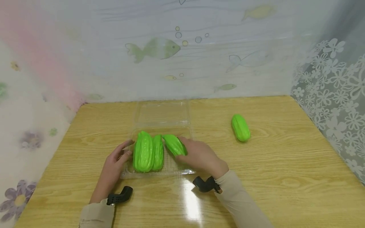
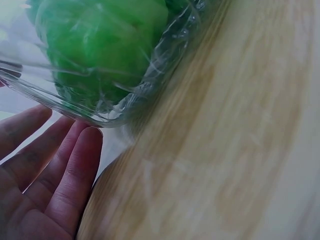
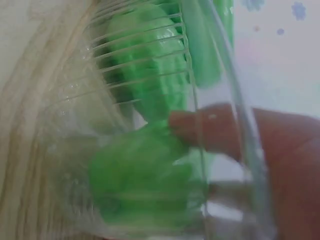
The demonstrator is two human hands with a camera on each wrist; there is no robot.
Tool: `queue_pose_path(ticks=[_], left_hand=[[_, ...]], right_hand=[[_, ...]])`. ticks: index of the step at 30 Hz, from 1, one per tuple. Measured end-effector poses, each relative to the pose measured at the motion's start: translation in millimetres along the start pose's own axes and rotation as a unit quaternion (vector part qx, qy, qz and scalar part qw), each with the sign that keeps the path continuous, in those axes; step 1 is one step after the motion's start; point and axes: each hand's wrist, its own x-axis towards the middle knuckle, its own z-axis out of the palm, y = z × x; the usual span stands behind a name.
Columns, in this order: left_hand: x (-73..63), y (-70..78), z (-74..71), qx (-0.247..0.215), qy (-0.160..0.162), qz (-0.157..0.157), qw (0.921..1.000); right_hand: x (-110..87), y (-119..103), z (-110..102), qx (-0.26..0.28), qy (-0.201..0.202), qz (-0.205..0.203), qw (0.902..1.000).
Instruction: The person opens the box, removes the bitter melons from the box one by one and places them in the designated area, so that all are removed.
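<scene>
A bright green, ridged and bumpy bitter melon [image 1: 173, 144] lies slanted in the right half of a clear plastic clamshell box [image 1: 171, 171]. My right hand [image 1: 198, 155] holds it from the right, thumb on the near side and fingers on the far side. Through the clear wall in the right wrist view, a fingertip [image 3: 185, 125] shows against the green skin. More bitter melons [image 1: 144, 153] lie lengthwise, side by side, in the box's left half. My left hand [image 1: 114, 161] is at the box's left wall, its fingers [image 2: 75, 175] extended with the tips right at the plastic.
Another bitter melon [image 1: 240, 128] lies on the wooden table [image 1: 279, 164] to the right of the box. The box's clear lid [image 1: 162, 112] is folded back toward the wall. A fish-patterned wall covering [image 1: 205, 63] rises behind the table's far edge.
</scene>
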Motion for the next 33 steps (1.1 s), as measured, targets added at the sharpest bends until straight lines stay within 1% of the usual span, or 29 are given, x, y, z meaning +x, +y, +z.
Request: queue_pose_path(ticks=[6,12,15,18,22,24,28,33], left_hand=[[6.4,-5.3,-0.5,0.006,-0.003,0.008,0.9999],[12.6,-9.8,-0.6,0.006,-0.007,0.015,0.9998],[15.6,-11.5,-0.5,0.001,-0.008,0.018,0.9998],[18.2,-12.9,-0.2,0.003,-0.012,0.021,0.9997],[21.7,-14.6,-0.7,0.015,-0.013,0.016,0.9997],[23.6,-15.9,-1.2,0.021,-0.011,0.015,0.9996],[26.3,-19.0,-1.9,0.022,-0.011,0.017,0.9996],[30.3,-22.1,-2.3,0.019,-0.014,0.016,0.9996]], right_hand=[[2.9,4,-4,0.047,-0.004,-0.003,0.9989],[5.1,4,-5,0.054,-0.004,0.000,0.9985],[7.2,3,-4,0.047,0.009,-0.005,0.9988],[9.8,3,-4,0.047,0.033,-0.007,0.9983],[13.1,3,-6,0.048,0.076,0.006,0.9960],[14.5,4,-7,0.043,0.090,0.013,0.9949],[17.7,5,-8,0.040,0.101,0.017,0.9940],[20.7,5,-11,0.060,0.106,0.035,0.9919]])
